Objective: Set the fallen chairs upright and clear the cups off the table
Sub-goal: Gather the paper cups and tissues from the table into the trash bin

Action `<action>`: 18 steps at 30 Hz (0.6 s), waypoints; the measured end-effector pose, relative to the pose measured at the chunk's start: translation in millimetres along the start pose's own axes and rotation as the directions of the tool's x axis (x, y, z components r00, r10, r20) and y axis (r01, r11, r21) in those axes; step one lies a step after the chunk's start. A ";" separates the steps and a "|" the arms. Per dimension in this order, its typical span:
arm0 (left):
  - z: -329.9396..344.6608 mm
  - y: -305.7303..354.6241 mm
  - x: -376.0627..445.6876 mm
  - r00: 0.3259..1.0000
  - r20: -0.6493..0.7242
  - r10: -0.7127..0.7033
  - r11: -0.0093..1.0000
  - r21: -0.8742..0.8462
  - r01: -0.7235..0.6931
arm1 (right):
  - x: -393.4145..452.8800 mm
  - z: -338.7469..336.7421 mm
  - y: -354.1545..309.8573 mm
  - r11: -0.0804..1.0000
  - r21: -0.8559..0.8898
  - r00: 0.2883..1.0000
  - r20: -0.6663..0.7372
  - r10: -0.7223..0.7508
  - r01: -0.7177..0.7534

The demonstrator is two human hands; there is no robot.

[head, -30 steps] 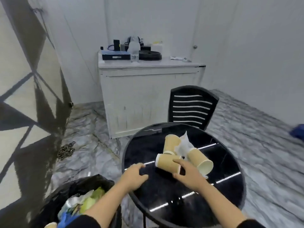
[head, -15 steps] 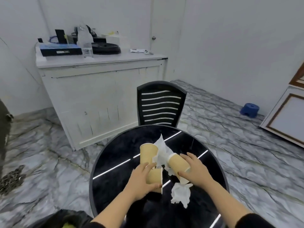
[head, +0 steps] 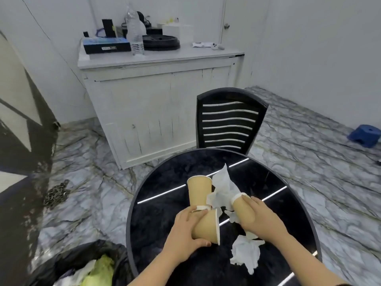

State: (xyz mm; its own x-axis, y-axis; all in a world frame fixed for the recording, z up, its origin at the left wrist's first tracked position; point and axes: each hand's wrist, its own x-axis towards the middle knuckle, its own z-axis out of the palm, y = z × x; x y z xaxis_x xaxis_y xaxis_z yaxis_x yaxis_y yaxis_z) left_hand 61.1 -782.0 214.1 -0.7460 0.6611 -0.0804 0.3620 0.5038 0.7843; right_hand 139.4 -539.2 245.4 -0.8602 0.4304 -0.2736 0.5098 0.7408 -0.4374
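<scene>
Three tan paper cups lie on the round black table (head: 288, 213). My left hand (head: 185, 234) grips the nearest cup (head: 207, 228), which lies on its side with its mouth to the right. My right hand (head: 259, 219) wraps around a second cup (head: 242, 207) that holds white tissue. A third cup (head: 199, 189) lies on its side beyond them, untouched. A black slatted chair (head: 228, 120) stands upright behind the table.
Crumpled white tissue (head: 245, 253) lies on the table near my right wrist. A black rubbish bag (head: 78, 265) with waste sits on the floor at lower left. A white cabinet (head: 156, 100) stands behind, a blue stool (head: 363, 136) at far right, a chain (head: 55, 195) on the floor.
My left hand has moved from the table edge onto the nearest cup. My right hand has shifted from that cup to the tissue-filled one. My view swung right, then back slightly.
</scene>
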 end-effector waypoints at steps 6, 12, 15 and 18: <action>-17.8 1.7 -18.1 0.998 -0.055 -0.017 0.995 -0.102 0.011 | -7.0 -16.5 -28.9 0.979 0.176 0.991 -0.107 -0.082 0.101; -81.8 -23.5 -57.7 0.886 -0.443 -0.140 0.980 -0.189 0.061 | -2.2 -13.7 -141.0 0.896 0.200 0.915 -0.162 -0.369 0.397; -117.0 -54.1 -97.8 0.742 -0.602 -0.295 0.946 -0.293 0.139 | -11.8 13.2 -212.4 0.798 0.235 0.832 -0.148 -0.534 0.554; -139.5 -97.2 -151.2 0.563 -0.670 -0.483 0.873 -0.414 0.257 | -33.7 63.0 -277.9 0.691 0.282 0.726 -0.026 -0.688 0.665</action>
State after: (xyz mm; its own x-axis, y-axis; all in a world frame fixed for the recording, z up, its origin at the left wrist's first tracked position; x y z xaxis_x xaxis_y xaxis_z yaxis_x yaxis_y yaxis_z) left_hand 60.7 -1008.4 235.9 -0.9697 -0.2439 -0.0118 -0.1067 0.3799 0.9188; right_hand 27.6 -792.0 322.3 -0.9750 -0.1841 0.1242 -0.2157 0.6529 -0.7260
